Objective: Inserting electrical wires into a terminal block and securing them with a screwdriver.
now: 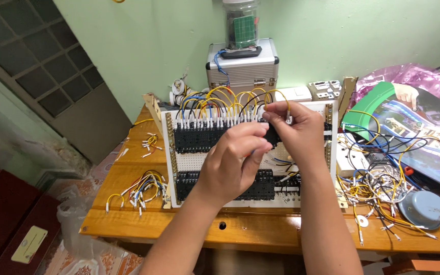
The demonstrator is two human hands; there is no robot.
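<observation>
A white perforated board [194, 162] leans on a wooden table [128, 224], carrying two rows of black terminal blocks [199, 138]. Yellow, blue and black jumper wires [215, 102] loop along its top row. My right hand [294, 130] pinches the white end of a yellow wire [281, 97] at the upper right of the board. My left hand [232, 160] is in front of the board's middle, with thumb and fingers closed on a small black part next to the right hand; what exactly it grips is hidden.
Loose short jumper wires [141, 191] lie left of the board, and a tangled wire pile [378, 175] lies on the right. A metal case [243, 69] stands behind, with a clear jar [241, 23] on top. A grey round lid [423, 209] and a glossy printed sheet [423, 137] are at the right.
</observation>
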